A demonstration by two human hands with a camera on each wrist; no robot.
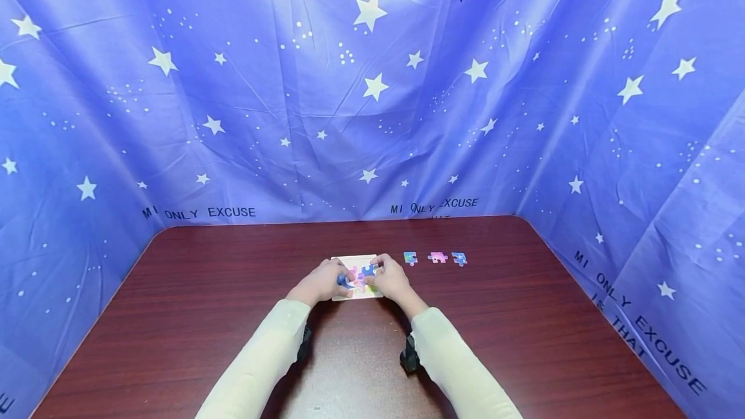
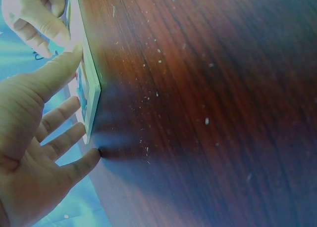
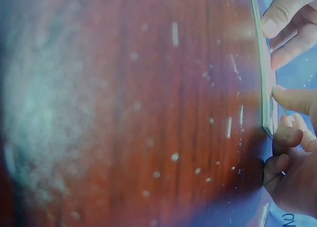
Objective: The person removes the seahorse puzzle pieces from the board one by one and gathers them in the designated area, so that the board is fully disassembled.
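A small pale puzzle board (image 1: 352, 258) with pink, blue and green jigsaw pieces (image 1: 359, 275) in it lies on the table between the hands. My left hand (image 1: 321, 279) covers its left side, thumb pressing the top near the front edge. In the left wrist view, the other fingers (image 2: 59, 143) of that hand spread loosely past the corner. At the board's right side, my right hand (image 1: 393, 279) touches the pieces with its thumb. The right wrist view has its other fingers (image 3: 277, 165) bent loosely beside the board edge (image 3: 266, 106).
Right of the board, a blue-green piece (image 1: 410, 258), a pink piece (image 1: 438, 257) and a blue piece (image 1: 459, 258) lie in a row on the dark red-brown table (image 1: 495, 315). A blue star-printed curtain (image 1: 326, 102) stands behind the table and along its sides.
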